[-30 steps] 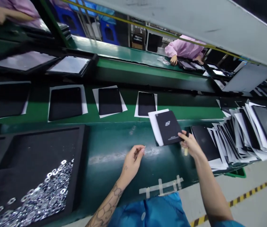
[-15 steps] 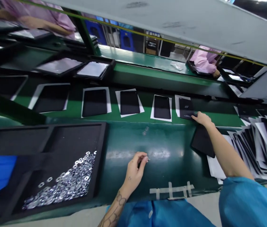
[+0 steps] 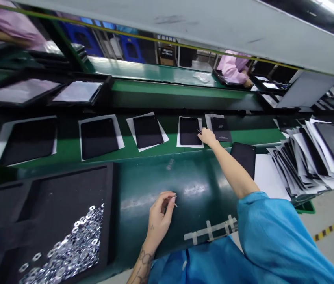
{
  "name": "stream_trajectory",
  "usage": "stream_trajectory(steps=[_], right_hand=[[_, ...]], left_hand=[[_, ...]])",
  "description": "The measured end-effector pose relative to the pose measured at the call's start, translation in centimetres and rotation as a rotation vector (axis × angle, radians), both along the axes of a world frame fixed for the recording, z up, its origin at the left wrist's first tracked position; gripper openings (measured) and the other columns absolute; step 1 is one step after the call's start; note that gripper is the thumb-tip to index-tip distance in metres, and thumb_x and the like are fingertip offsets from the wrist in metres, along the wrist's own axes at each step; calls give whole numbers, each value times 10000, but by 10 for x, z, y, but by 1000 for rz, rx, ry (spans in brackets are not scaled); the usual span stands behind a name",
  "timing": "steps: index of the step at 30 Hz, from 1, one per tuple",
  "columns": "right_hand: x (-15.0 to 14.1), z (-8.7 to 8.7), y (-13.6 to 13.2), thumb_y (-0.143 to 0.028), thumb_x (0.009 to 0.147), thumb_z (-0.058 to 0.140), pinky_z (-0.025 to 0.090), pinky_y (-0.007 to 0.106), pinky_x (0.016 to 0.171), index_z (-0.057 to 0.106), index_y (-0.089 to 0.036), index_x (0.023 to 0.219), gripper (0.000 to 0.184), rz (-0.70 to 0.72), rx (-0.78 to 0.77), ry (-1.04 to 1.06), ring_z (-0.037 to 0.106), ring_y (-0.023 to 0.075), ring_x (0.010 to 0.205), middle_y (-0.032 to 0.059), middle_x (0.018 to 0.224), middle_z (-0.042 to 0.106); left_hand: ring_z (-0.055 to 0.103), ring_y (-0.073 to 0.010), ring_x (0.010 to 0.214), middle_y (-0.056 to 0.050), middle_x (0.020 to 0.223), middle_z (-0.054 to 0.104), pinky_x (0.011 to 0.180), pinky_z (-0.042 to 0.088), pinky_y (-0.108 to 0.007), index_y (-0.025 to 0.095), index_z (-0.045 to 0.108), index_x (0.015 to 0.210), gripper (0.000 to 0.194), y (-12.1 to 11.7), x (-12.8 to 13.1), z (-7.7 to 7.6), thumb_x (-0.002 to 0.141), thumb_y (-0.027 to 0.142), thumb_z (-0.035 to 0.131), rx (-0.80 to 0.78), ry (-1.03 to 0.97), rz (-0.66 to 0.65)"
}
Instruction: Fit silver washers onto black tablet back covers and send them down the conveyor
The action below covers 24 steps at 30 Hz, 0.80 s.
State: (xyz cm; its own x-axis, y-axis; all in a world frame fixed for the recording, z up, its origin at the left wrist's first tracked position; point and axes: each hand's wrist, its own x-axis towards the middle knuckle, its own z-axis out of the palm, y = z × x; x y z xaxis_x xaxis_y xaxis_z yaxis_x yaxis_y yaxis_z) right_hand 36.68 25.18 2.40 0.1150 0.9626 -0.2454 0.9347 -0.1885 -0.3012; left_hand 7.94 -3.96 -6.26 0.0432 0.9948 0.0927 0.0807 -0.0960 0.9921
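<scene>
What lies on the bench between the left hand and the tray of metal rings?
Just bare green benchtop: the head view shows no object between the left hand and the black tray.

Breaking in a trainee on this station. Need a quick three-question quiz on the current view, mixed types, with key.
1. Multiple choice: how is the left hand posed?
a) spread flat
b) pinching a small piece
c) pointing with one finger

2. True or false: the right hand is at the right edge of a black panel that lies on a white sheet.

3. Fill in: the shiny ring-shaped pieces lie in a black tray on the person's ____ side.

Key: 1: b. 2: true. 3: left.
</scene>
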Motion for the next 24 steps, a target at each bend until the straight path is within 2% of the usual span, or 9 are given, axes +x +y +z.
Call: stream_trajectory(steps=[4, 7, 9, 11, 14, 17, 20, 22, 24], right_hand=[[10, 19, -4, -298, 1105, 499, 499, 346, 956, 569, -66, 1346, 342, -9, 122, 45, 694, 292, 1107, 250, 1254, 730], [18, 48, -29, -264, 1094, 449, 479, 294, 839, 471, -88, 1466, 411, 50, 276, 111, 683, 231, 904, 147, 1090, 761], [19, 75, -62, -274, 1057, 488, 440, 290, 740, 543, -148, 1399, 369, 149, 388, 134, 637, 210, 741, 68, 922, 744], [14, 102, -106, -295, 1018, 543, 385, 300, 688, 665, -205, 1185, 226, 274, 420, 37, 625, 212, 690, 32, 805, 710], [-16, 126, -180, -317, 981, 627, 355, 316, 658, 706, -209, 1046, 149, 449, 270, -212, 669, 242, 695, 50, 781, 733], [-64, 109, -236, -350, 1010, 660, 389, 317, 644, 709, -187, 1022, 170, 733, -5, -264, 736, 270, 772, 102, 882, 783], [-103, 65, -254, -368, 1023, 678, 456, 314, 683, 709, -178, 1143, 227, 920, -123, -102, 768, 281, 869, 115, 1021, 802], [-112, 37, -246, -327, 1016, 675, 487, 309, 734, 701, -206, 1252, 266, 899, -116, 77, 767, 267, 912, 98, 1084, 802], [-106, 16, -227, -284, 1023, 641, 500, 298, 769, 700, -240, 1300, 287, 758, -70, 346, 746, 222, 897, 65, 1087, 793]], left_hand=[[721, -182, 913, -98, 1130, 709, 780, 614, -267, 205, 752, 1091, 266, 1, -3, 6, 1039, 462, 705, -16, -79, 12], [727, -188, 951, -104, 1131, 720, 848, 628, -283, 203, 766, 1139, 310, -1, -5, 13, 1021, 486, 727, -27, -139, 22], [731, -192, 949, -109, 1129, 732, 867, 632, -296, 197, 772, 1168, 348, -2, -5, 16, 1020, 508, 722, -45, -161, 22], [723, -183, 887, -108, 1112, 744, 824, 628, -292, 186, 777, 1129, 368, -1, -6, 17, 1010, 531, 726, -86, -165, 57], [700, -165, 819, -86, 1041, 753, 771, 606, -271, 178, 762, 1075, 380, 6, -10, 18, 955, 538, 789, -154, -169, 150], [723, -190, 899, -71, 1004, 758, 849, 607, -292, 183, 742, 1136, 418, 18, -24, 22, 910, 524, 828, -209, -149, 173], [733, -213, 987, -85, 1079, 766, 935, 597, -322, 185, 748, 1051, 351, 34, -42, 31, 912, 503, 804, -209, -22, 126], [724, -219, 993, -89, 1108, 764, 919, 591, -324, 189, 758, 968, 304, 45, -52, 40, 923, 490, 769, -178, 120, 78], [709, -214, 933, -73, 1040, 766, 862, 580, -319, 198, 766, 948, 277, 54, -58, 47, 934, 472, 734, -173, 263, 33]])
